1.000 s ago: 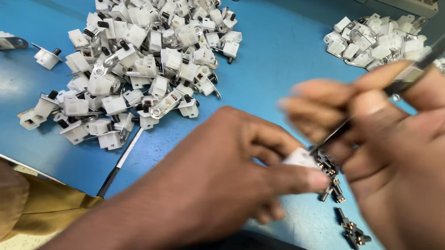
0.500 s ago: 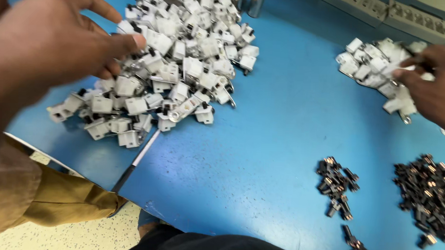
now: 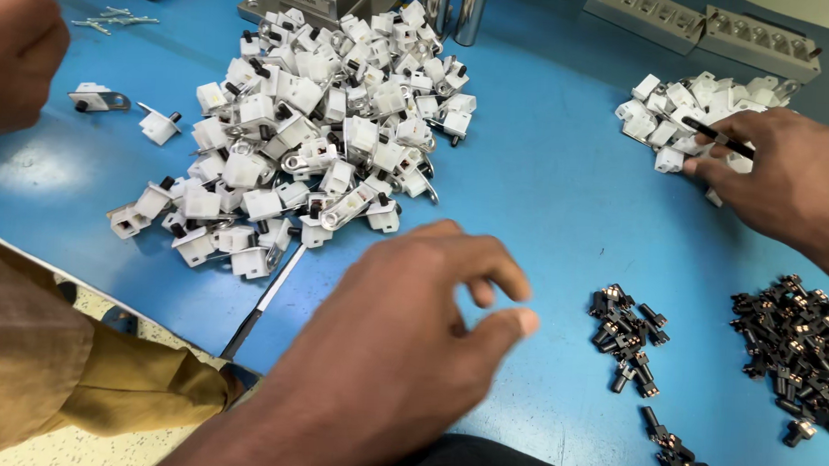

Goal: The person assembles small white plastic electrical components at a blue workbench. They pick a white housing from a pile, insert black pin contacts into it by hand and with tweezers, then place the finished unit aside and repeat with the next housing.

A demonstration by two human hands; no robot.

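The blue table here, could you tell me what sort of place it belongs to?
Probably a small-parts assembly bench in a workshop. The blue table carries a big heap of white plastic parts, piles of black clips, and grey metal fixtures at the back.

The left hand [image 3: 401, 352] at lower centre is motion-blurred, its wrist cut by the bottom edge. The right hand [image 3: 784, 177] hides part of the small white pile [image 3: 685, 109]. Another person's hand [image 3: 12, 49], upper left, is cropped. The black parts [image 3: 796, 352] run past the right edge.
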